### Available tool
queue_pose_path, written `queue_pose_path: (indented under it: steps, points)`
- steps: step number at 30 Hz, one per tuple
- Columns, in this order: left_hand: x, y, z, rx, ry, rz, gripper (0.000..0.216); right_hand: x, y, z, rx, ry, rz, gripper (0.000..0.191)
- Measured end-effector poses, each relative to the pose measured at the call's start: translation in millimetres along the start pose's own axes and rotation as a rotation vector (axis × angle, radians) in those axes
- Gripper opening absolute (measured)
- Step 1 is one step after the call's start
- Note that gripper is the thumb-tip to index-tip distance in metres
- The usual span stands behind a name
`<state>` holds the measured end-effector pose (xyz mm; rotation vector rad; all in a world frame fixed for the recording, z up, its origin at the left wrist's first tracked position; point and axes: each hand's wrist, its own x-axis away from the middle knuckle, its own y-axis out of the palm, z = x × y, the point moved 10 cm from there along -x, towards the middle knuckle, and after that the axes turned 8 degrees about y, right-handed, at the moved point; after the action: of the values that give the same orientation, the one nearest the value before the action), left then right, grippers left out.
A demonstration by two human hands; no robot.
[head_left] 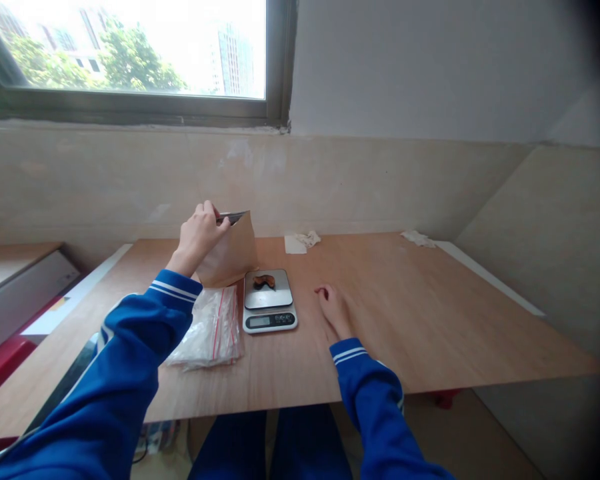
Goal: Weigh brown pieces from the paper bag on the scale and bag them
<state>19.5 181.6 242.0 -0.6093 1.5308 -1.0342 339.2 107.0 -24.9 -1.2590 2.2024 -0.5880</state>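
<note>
Head view only, so I go by that one picture. I see my left hand raised over the far left part of the light wooden table, fingers pinched shut on the top edge of a tan kraft-paper bag with a dark strip along its mouth. The bag stands upright on the table, just behind the small silver digital kitchen scale. Its long axis runs roughly vertical, mouth pointing up, and the top leans a little to the right. Its face is plain, smooth brown, unprinted.

My right hand lies flat on the table just right of the scale, palm down, fingers loosely together, holding nothing.

On the scale's platform sits a small dark brown piece; I cannot tell what it is. Clear plastic zip bags with red lines lie left of the scale, in front of the paper bag. Two crumpled white tissues rest near the far edge, well apart.
</note>
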Motion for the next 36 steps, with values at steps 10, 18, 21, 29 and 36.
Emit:
queue_pose_path:
  steps: [10,18,21,29,36]
  points:
    - [-0.4,9.7,10.5,-0.049,-0.08,-0.314,0.053,1.5,-1.0,-1.8,0.007,-0.005,-0.002,0.023]
    - [-12.9,18.4,-2.0,0.107,-0.101,-0.268,0.037,2.3,-2.8,-4.2,0.019,-0.007,0.006,0.024]
    - [-12.6,11.7,-8.4,0.189,-0.06,-0.161,0.033,2.5,-2.8,-3.8,0.02,-0.003,0.005,0.024]
    - [-4.7,-43.8,1.4,0.401,0.084,0.334,0.023,3.8,-4.4,-7.0,0.022,0.008,-0.005,0.023]
    - [44.4,48.9,84.8,0.709,0.519,-0.456,0.027,5.2,-7.0,-10.7,0.029,0.012,-0.005,0.024]
